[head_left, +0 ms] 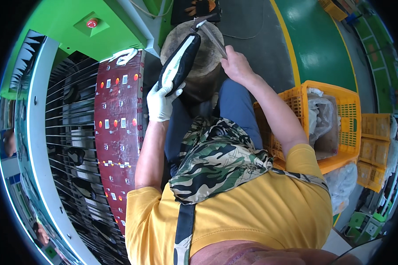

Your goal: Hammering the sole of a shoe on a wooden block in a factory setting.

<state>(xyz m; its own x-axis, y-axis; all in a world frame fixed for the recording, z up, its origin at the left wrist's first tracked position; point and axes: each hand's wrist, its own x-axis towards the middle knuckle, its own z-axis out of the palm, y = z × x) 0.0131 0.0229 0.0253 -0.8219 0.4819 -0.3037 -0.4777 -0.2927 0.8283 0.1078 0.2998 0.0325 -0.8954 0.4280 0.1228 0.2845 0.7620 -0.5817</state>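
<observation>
In my left hand (pixel 163 100), which wears a white glove, is a lasted black shoe (pixel 177 64), gripped at one end. Its bottom is turned up and shows a long white insole strip. The shoe's far end reaches over a round wooden stump (pixel 210 59). My bare right hand (pixel 238 66) is closed around the handle of a hammer (pixel 213 39). The hammer's head is above the stump, close to the shoe's far tip; whether they touch I cannot tell.
To the left, a rack of dark rods (pixel 70 126) holds black shoes, beside a tall maroon patterned panel (pixel 119 110). A green machine (pixel 70 22) carries a red button (pixel 92 23). Yellow crates (pixel 350 126) stand on the right, one containing clear plastic. Beyond the stump lies an orange-and-black glove (pixel 200 8).
</observation>
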